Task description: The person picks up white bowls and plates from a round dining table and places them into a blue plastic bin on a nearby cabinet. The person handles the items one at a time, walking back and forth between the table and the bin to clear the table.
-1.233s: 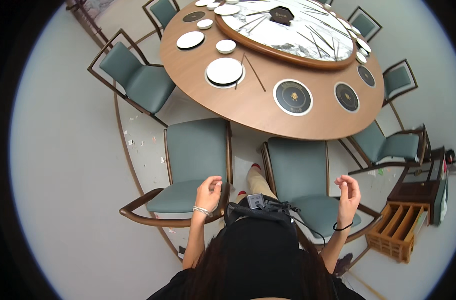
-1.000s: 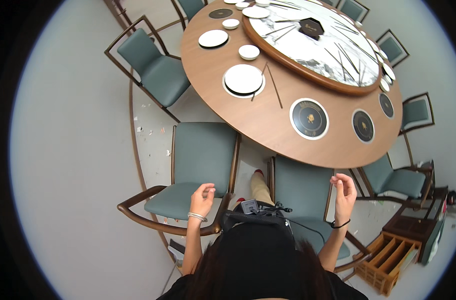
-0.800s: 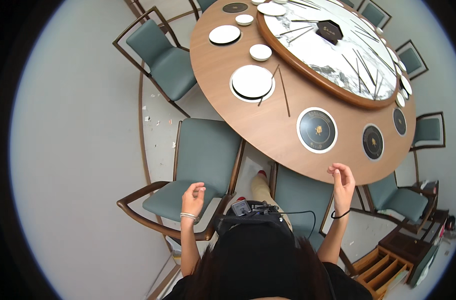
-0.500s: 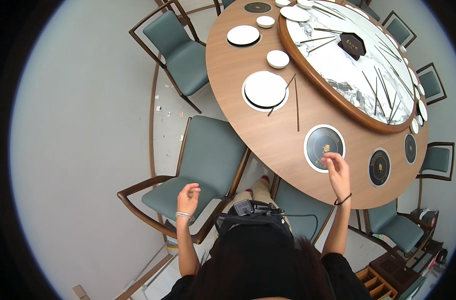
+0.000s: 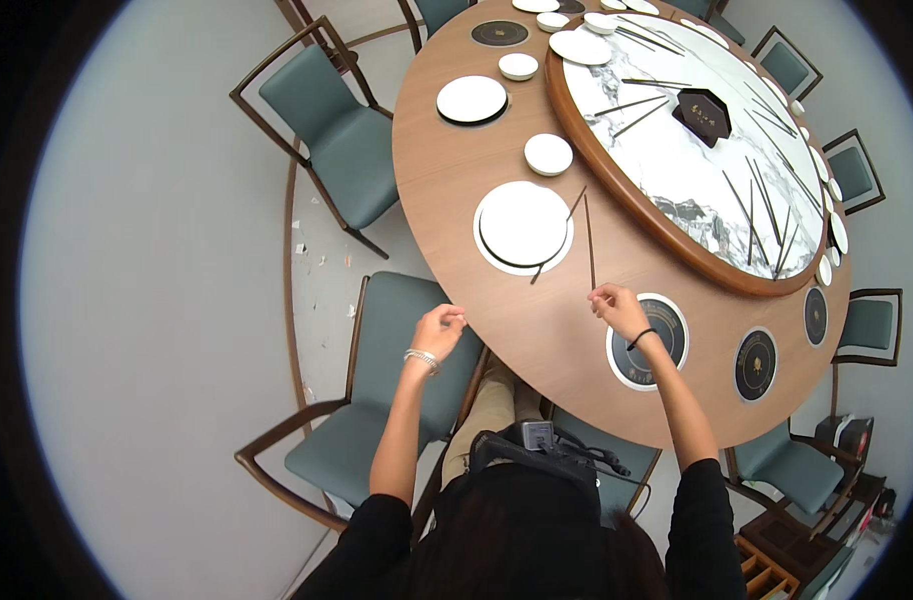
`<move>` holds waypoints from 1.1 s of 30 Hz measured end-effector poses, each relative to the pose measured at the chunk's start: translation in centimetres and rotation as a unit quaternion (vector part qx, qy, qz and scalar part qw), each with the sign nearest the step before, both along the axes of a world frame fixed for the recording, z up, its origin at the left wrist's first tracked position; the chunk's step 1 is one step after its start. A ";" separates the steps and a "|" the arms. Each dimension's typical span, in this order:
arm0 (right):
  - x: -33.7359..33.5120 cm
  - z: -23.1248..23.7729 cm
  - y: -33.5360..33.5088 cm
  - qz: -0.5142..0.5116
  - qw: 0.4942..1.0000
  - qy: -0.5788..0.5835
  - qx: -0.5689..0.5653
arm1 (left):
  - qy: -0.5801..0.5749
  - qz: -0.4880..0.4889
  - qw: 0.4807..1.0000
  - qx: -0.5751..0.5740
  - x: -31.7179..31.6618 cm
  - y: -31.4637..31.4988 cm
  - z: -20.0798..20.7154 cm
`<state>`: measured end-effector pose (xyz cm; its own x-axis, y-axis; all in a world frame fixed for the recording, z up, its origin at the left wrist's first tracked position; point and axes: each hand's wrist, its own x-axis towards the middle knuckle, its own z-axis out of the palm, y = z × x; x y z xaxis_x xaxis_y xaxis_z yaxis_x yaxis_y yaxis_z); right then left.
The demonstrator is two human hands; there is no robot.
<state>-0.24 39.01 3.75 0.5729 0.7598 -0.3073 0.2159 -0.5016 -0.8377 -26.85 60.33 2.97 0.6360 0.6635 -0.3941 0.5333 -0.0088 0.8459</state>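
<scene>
My right hand [image 5: 620, 310] is over the table, thumb and fingertips closed at the near end of a dark chopstick [image 5: 591, 240] lying on the wood. A second chopstick [image 5: 537, 273] slants partly under the rim of a white plate [image 5: 524, 223]. That plate rests on a round place mat to the left of my right hand. Under my right wrist is a dark round place mat [image 5: 649, 360] with a pale border. My left hand [image 5: 440, 332] hovers by the table edge above a chair, fingers loosely bent and apart, with nothing visible in them.
The round wooden table [image 5: 537, 330] carries a marble turntable [image 5: 667, 150] with several chopsticks, white dishes and a dark octagonal piece [image 5: 702, 115]. A white bowl [image 5: 549, 155] stands beyond the plate. Green chairs [image 5: 412, 330] surround the table; one is close at my left.
My right hand has moved left from above the dark mat to the chopstick's near end and closed there. My left hand has moved forward and right toward the table edge. The view has shifted.
</scene>
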 end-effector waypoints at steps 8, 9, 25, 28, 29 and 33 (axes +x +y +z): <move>6.7 -8.3 9.9 0.009 0.992 -0.120 -0.027 | 0.076 0.040 0.986 -0.141 10.2 6.8 -9.9; 7.5 -8.5 11.3 0.001 0.991 -0.128 -0.036 | 0.092 0.050 0.982 -0.157 11.1 7.1 -10.5; 12.4 -14.1 19.6 0.003 0.973 -0.174 -0.155 | 0.072 0.032 0.971 -0.225 16.3 7.3 -12.8; 12.4 -14.0 19.7 -0.009 0.972 -0.160 -0.169 | 0.033 0.059 0.966 -0.250 16.8 7.0 -12.8; 12.5 -13.9 19.7 -0.012 0.972 -0.158 -0.176 | 0.022 0.069 0.963 -0.258 17.0 6.9 -12.5; 12.7 -14.9 19.6 -0.017 0.968 -0.179 -0.176 | 0.022 0.065 0.968 -0.242 17.3 6.8 -13.1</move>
